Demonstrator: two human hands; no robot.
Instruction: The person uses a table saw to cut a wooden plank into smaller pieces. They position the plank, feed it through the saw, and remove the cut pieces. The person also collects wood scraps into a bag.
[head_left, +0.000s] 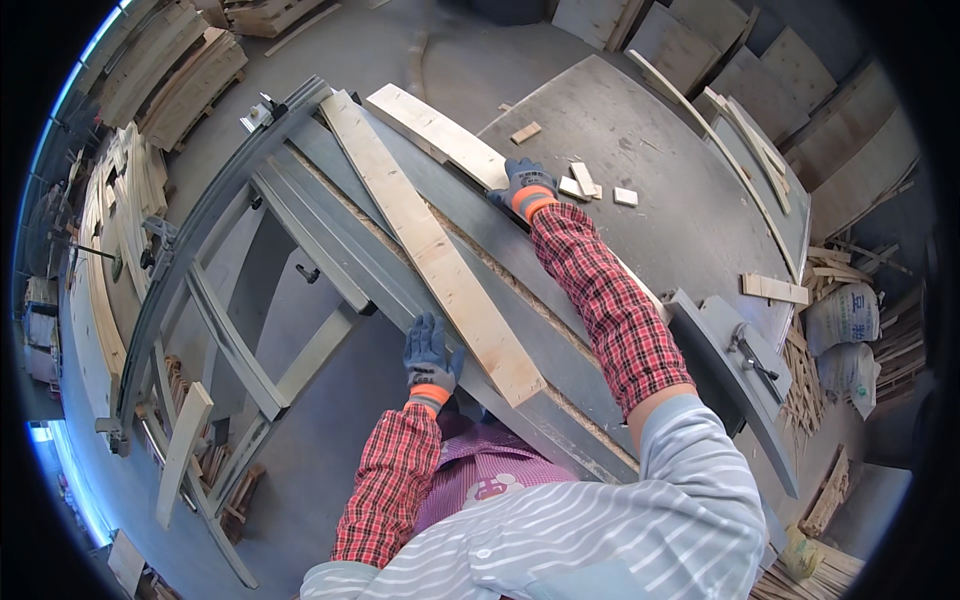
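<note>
My left hand (432, 358), in a blue-coated work glove with an orange cuff, lies with its fingers spread at the near edge of the saw's sliding table (390, 289). It holds nothing. Just right of it, a long pale wooden board (431, 240) lies slantwise across the metal table, its near end close to my body. My right hand (527, 182), gloved alike, reaches farther out and grips a second wooden board (442, 135), with the thumb on its near side. My forearm hides what lies directly beneath it.
Small wood offcuts (581, 180) lie on the grey side table (660, 150). A metal fence (739, 390) stands at right. The outrigger frame (240, 345) spans the left, with a board (184, 450) on it. Stacked lumber (187, 82), leaning panels (795, 90) and sacks (844, 315) surround the machine.
</note>
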